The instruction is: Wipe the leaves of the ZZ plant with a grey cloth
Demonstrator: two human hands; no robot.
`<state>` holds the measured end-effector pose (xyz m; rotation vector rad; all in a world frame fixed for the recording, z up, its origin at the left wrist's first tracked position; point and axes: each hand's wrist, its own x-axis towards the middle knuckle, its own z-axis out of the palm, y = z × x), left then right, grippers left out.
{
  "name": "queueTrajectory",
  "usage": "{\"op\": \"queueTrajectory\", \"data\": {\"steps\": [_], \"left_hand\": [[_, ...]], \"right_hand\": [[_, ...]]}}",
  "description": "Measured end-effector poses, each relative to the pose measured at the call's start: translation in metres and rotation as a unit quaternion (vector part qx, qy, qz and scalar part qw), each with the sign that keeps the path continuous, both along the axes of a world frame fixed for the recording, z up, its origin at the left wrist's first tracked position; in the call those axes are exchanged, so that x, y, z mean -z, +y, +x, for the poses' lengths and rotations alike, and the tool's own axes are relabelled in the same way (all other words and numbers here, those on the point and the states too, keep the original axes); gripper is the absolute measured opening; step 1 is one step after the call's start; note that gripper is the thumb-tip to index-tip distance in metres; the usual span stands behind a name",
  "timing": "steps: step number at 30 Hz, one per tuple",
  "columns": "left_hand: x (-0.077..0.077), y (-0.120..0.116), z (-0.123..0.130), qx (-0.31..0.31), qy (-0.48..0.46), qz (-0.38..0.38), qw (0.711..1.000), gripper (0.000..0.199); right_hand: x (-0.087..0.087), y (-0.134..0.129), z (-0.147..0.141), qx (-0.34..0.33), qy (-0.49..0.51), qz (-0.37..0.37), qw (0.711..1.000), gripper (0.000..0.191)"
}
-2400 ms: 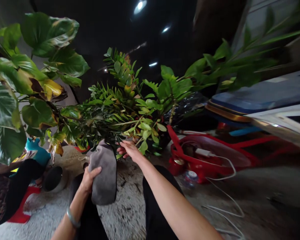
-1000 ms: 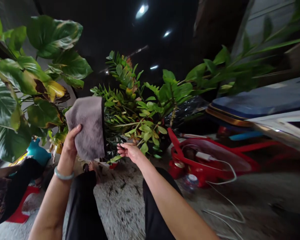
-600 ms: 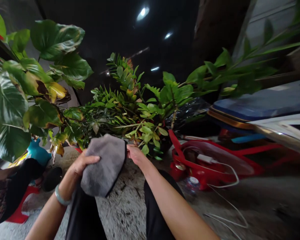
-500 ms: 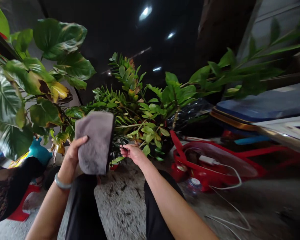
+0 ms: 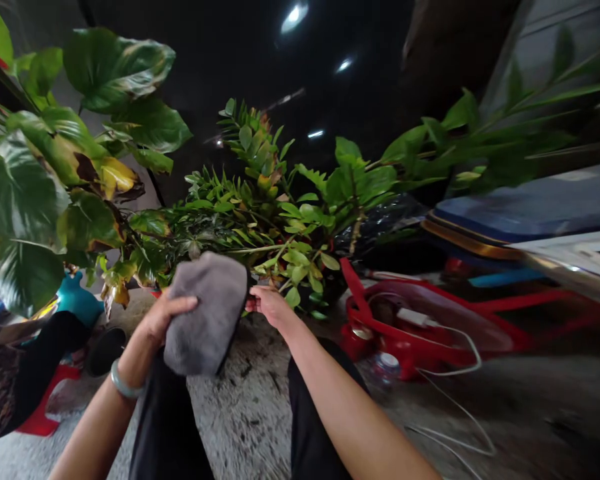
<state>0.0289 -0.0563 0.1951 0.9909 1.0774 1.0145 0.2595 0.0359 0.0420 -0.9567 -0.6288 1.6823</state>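
Rough grey concrete floor (image 5: 240, 433) carries dark scraps (image 5: 246, 367) near 6 o'clock, a looping white cable (image 5: 451, 432) between 4 and 5, a red stool (image 5: 43, 413) and round pot (image 5: 105, 352) at 8.

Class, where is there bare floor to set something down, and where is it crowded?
The floor between left leg and right leg, its far end littered; more, dimmer, right of the cable. Crowded: beneath the plants and around the red plastic.
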Motion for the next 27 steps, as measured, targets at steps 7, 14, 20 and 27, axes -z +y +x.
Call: {"op": "queueTrajectory", "data": {"steps": [7,14,20,27], "left_hand": [[0.005,0.054,0.013,-0.112,-0.010,0.005,0.994,0.043],[0.038,-0.013,-0.002,0.083,0.110,-0.047,0.989,0.037],[-0.036,0.047,0.011,-0.125,-0.062,0.095,0.986,0.056],[0.029,0.049,0.036,-0.031,0.037,-0.066,0.997,0.042]], "right_hand": [[-0.005,0.002,-0.004,-0.002,0.016,-0.013,1.000,0.008],[0.006,0.002,0.000,-0.003,0.019,-0.006,1.000,0.024],[-0.001,0.002,-0.004,0.006,0.030,-0.011,0.999,0.010],[0.003,0.007,-0.003,0.013,0.033,-0.039,0.999,0.018]]}}
